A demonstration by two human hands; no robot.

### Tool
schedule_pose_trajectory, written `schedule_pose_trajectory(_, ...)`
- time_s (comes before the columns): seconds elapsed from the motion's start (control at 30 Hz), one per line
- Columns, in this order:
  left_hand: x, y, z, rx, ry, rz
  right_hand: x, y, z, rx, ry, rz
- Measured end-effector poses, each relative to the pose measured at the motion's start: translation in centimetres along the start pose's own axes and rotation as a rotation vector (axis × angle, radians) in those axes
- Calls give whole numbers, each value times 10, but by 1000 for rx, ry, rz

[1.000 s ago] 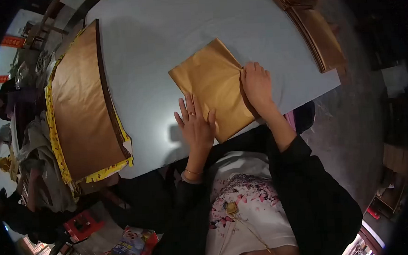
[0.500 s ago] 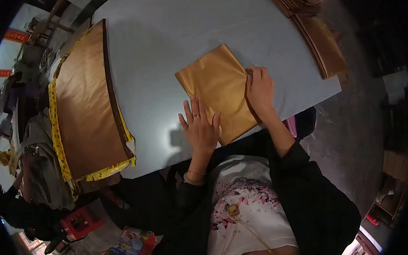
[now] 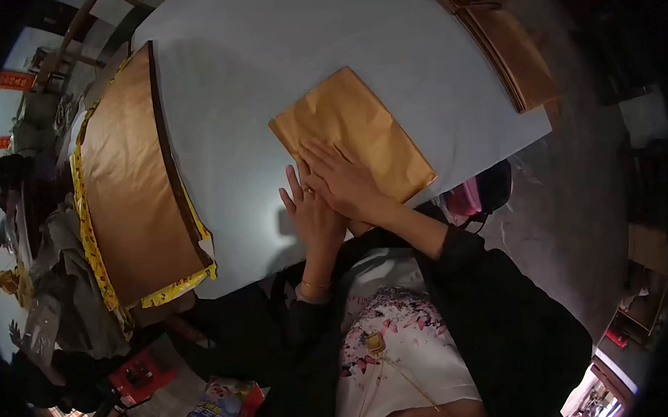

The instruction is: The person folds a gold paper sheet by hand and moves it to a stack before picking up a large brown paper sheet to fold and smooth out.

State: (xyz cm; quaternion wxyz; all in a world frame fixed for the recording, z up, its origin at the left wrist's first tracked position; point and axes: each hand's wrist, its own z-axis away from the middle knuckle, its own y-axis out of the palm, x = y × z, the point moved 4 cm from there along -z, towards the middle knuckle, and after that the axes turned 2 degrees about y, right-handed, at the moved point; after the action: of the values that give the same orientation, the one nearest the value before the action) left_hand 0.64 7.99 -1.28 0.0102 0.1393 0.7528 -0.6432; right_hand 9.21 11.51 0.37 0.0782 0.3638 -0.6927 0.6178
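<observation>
A folded gold-brown sheet (image 3: 379, 134), paper or thin fabric, lies slantwise on the pale tabletop (image 3: 223, 116) in front of me. Flat on its lower left part rests my right hand (image 3: 341, 179), fingers stretched toward the upper left. My left hand (image 3: 315, 209) is at the sheet's left edge, fingers extended and a ring on one of them. The right hand partly overlaps the left, hiding some of its fingers. Neither hand grips anything that I can see.
To the left lies a big stack of brown sheets (image 3: 129, 181) on yellow printed wrapping (image 3: 176, 286). Folded brown pieces (image 3: 511, 56) are piled along the table's right edge. A pink and black bag (image 3: 477, 193) is beside the near right edge. Other people sit at far left.
My right hand has moved left from the sheet's right edge across to its left side, over my left hand. The sheet's right edge now shows uncovered.
</observation>
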Motion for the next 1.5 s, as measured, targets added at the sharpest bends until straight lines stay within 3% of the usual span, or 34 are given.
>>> schedule_pose_trajectory(0.23, -3, -6, -4, -19, -77, 38, -32, -29, 14, -34, 48, 276)
schedule_pose_trajectory(0.8, -3, -13, -5, -45, -64, 19, -65, -56, 28, -73, 114, 300)
schedule_pose_trajectory(1.03, 23, -27, -24, -86, 70, 84, -63, -59, 28, -83, 102, 307)
schedule_pose_trajectory(1.1, 29, -36, -31, -14, 195, 202, -62, -57, 27, -89, 87, 332)
schedule_pose_trajectory(1.23, 40, -40, -43, -23, 271, 86, -65, -56, 28, -79, 79, 348)
schedule_pose_trajectory(1.5, 54, -36, -67, 160, 203, 76, -62, -59, 27, -84, 89, 320)
